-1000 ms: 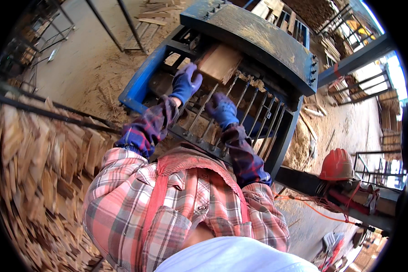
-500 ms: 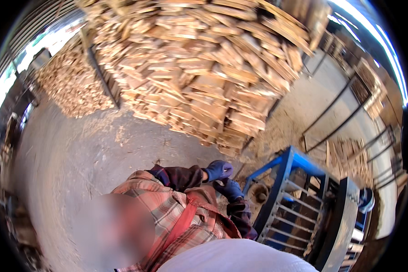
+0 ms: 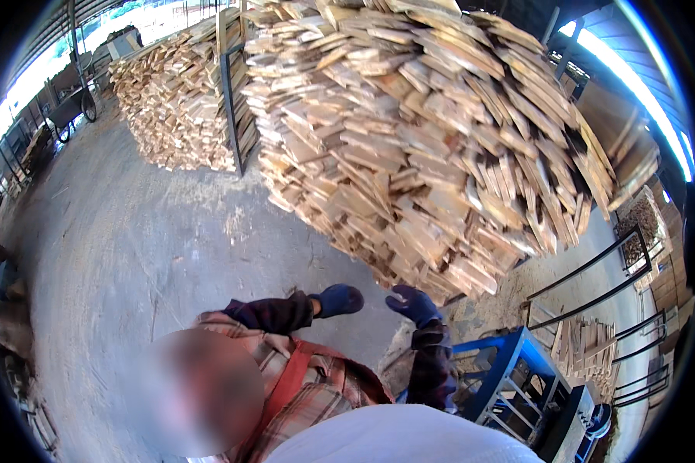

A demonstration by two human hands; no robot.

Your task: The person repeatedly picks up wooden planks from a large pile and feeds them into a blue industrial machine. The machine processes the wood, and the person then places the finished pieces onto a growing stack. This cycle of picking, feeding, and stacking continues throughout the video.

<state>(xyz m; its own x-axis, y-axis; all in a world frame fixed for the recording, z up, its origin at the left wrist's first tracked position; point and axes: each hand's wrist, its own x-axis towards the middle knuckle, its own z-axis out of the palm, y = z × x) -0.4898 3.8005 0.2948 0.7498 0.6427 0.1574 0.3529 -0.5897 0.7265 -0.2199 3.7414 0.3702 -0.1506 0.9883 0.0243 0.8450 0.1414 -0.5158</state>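
Both my hands wear blue gloves and come out of dark cuffs on a plaid shirt. My left hand is curled into a loose fist and holds nothing. My right hand is raised with its fingers apart, also empty. Both hover over the sawdust-covered concrete floor, just short of the lower edge of a big leaning pile of short split wood boards. Neither hand touches the wood.
A blue metal machine with a barred frame stands at my lower right. A second stack of boards sits behind a dark steel post. Black metal racks with more wood are on the right; a wheeled cart is far left.
A second ago both hands were at the blue machine, the left on a wooden block. The view has swung to the wood pile and both hands are now empty.
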